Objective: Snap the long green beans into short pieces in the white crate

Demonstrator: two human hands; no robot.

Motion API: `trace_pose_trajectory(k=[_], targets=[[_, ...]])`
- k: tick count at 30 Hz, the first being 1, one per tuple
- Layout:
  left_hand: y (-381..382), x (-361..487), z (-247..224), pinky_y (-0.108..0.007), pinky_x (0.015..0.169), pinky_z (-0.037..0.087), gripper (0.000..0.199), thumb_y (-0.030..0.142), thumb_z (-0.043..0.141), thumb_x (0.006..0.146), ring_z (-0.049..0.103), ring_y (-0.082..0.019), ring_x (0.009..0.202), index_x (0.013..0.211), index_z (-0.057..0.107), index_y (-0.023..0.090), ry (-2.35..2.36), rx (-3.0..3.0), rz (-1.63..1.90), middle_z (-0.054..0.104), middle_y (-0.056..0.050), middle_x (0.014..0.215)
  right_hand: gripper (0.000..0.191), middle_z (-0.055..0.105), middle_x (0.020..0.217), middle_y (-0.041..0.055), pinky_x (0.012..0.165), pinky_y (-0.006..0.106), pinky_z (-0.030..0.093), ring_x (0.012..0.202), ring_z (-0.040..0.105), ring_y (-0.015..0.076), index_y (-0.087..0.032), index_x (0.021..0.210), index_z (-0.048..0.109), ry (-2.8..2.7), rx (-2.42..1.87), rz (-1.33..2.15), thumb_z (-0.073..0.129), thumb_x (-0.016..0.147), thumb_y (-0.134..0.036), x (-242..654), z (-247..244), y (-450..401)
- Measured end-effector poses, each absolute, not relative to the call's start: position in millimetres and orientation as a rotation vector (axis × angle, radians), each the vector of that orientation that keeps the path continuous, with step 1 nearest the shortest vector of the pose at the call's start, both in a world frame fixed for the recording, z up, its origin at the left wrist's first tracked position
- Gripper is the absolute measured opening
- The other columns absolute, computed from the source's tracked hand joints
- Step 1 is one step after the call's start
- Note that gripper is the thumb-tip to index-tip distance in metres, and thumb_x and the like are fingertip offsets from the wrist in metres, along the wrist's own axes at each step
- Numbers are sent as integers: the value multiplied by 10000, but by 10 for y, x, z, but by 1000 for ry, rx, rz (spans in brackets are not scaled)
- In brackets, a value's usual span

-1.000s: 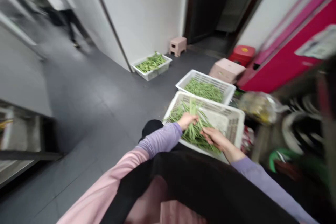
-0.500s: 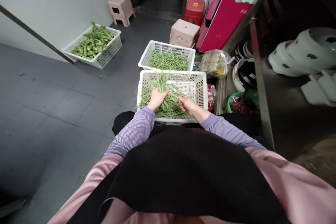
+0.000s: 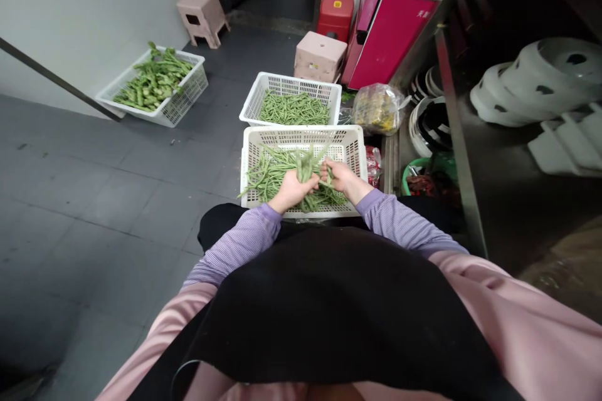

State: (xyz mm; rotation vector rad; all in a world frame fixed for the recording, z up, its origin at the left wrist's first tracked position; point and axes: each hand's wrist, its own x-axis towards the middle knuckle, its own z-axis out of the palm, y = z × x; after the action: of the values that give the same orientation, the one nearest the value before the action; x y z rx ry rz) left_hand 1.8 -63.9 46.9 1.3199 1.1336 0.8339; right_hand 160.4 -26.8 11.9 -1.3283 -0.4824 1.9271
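Note:
My left hand (image 3: 298, 189) is closed around a bunch of long green beans (image 3: 306, 166), which stand up out of the fist and are slightly blurred. Close by on its right, my right hand (image 3: 339, 177) has its fingers curled on a few green beans (image 3: 328, 174). Both hands are over the near white plastic basket (image 3: 301, 131), where more long beans (image 3: 273, 172) lie loose, mostly at the left and front. Just behind it, a second white basket (image 3: 249, 95) holds a heap of short bean pieces (image 3: 295, 109).
At the left wall stands a white basket (image 3: 185, 97) of green vegetables (image 3: 157, 78). Pink stools (image 3: 204, 15) and a red bin (image 3: 335, 15) are farther back. On the right are a bag of yellowish stuff (image 3: 379, 109), a green tub (image 3: 409, 175) and a metal shelf (image 3: 463, 156).
My left hand has moved right with the bunch of beans, close to my right hand. The camera view has shifted slightly, and the loose beans at the basket's left are more exposed.

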Motion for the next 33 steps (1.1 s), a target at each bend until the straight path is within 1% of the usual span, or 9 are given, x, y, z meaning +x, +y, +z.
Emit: trace_pose_trajectory(k=[3,6,9,13,15,17,22,27,33], targets=[[-509,-8,418,-247,577,424,158,205,680,767,495,-111,519,656,578,157,1174,1266,828,580,2,581,287,496,552,-20,378,177,322,421,406,87,-199,791,437,-486,-1332,2157,377,1029,-348,1525,232,-369],[-428,-24,312,-251,663,435,212,107,707,692,542,-137,618,604,528,180,1314,1495,844,555,11,598,307,379,487,-70,333,152,176,352,246,52,-206,734,394,-466,-1388,2231,420,1013,-333,1347,280,-472],[-411,-13,197,-260,726,435,274,18,721,606,576,-165,705,597,507,189,1384,1597,847,538,10,618,346,272,452,-98,329,157,116,343,159,43,-220,695,330,-421,-1534,2026,430,1008,-332,1273,290,-475],[-308,-46,133,-254,592,419,176,140,687,752,488,-112,526,675,532,173,1393,1014,963,518,16,572,406,208,466,-122,335,166,121,357,137,41,-215,735,403,-490,-1478,1966,523,948,-539,1466,316,-387],[-215,-105,154,-237,516,393,109,195,635,821,419,-83,444,753,563,151,1226,674,986,498,33,534,396,186,471,-132,346,169,126,369,127,39,-197,764,469,-591,-1434,2030,599,903,-544,1585,304,-388],[-134,-174,190,-219,487,387,65,182,610,827,404,-71,420,867,595,133,1025,484,1003,494,45,526,337,217,468,-128,363,173,147,380,157,41,-176,790,530,-758,-1432,1995,683,860,-467,1647,258,-446],[-91,-265,230,-208,518,442,285,127,584,787,486,-72,467,1069,611,154,835,394,1005,576,26,622,306,337,485,-93,421,213,210,423,253,65,-156,847,648,-1187,-1471,1755,726,780,-444,1566,125,-628],[-148,-276,257,-256,656,542,366,115,553,782,648,-128,697,1140,608,167,798,508,951,659,-30,780,258,601,674,-17,625,266,377,604,474,117,-156,840,706,-1529,-1615,1321,734,727,-386,1467,176,-581],[-181,-282,305,-325,783,581,397,65,533,730,692,-178,873,1106,633,143,778,576,944,676,-62,827,279,636,740,-1,717,297,400,688,528,157,-173,853,717,-1771,-1554,1245,713,745,-430,1454,241,-583]])
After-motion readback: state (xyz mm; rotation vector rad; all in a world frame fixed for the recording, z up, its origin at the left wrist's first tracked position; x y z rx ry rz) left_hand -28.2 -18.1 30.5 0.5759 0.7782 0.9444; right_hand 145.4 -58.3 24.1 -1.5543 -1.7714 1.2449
